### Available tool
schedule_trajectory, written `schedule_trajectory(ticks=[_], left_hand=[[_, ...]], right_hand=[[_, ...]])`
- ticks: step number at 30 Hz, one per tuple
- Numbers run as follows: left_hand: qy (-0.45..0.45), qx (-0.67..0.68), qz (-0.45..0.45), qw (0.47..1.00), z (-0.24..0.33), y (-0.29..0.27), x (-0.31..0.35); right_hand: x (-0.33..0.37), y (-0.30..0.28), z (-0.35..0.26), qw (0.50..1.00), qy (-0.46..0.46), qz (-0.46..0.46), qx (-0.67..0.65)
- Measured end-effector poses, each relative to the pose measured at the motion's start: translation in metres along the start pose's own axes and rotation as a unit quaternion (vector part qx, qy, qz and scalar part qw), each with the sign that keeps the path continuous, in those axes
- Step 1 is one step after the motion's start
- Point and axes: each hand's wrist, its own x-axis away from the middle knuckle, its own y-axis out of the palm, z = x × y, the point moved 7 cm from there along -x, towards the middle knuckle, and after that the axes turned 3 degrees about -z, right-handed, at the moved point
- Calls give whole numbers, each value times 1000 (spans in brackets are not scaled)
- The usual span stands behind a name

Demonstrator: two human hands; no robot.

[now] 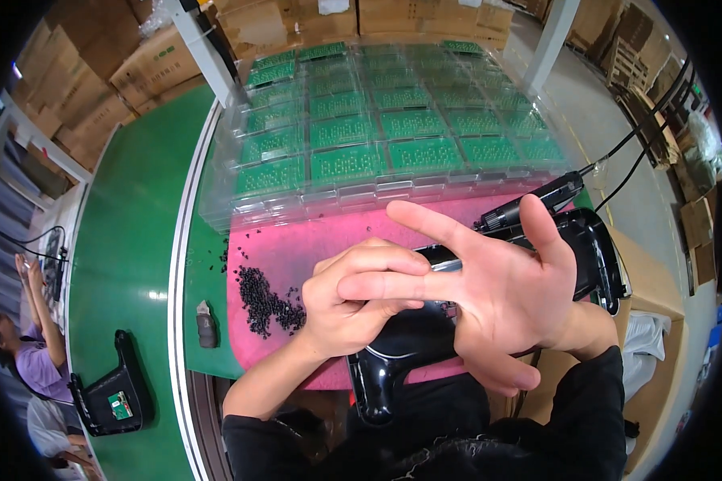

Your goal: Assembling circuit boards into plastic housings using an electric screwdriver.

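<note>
- Left hand [361, 297]: fingers closed around one finger of the right.
- Black housing [409, 341], beneath both hands at the pink mat's [353, 232] near edge: probably light, stiff, slippery, easily scratched; grip its rims.
- Right hand [513, 280]: other fingers spread wide, empty.
- Hands hide the housing's middle; whether it's one piece, I can't tell.

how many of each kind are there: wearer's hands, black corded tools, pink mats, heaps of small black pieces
Left hand and right hand: 2
Black corded tool: 1
Pink mat: 1
Heap of small black pieces: 1
Total: 5
</note>
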Motion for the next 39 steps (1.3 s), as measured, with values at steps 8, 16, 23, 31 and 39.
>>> schedule_trajectory(ticks=[8,16,23,31,39], left_hand=[[-20,7,1,1000,-2,2,1],[-26,54,13,998,-6,2,4],[-19,33,-12,999,-4,5,1],[15,7,-13,1000,-1,5,0],[-31,-204,-67,976,-10,15,-6]], right_hand=[[3,1,1,998,-42,-22,-49],[6,-6,4,996,-55,-25,-72],[9,-6,5,993,-60,-36,-93],[10,-9,7,992,-68,-27,-105],[26,-24,-37,877,23,271,395]])
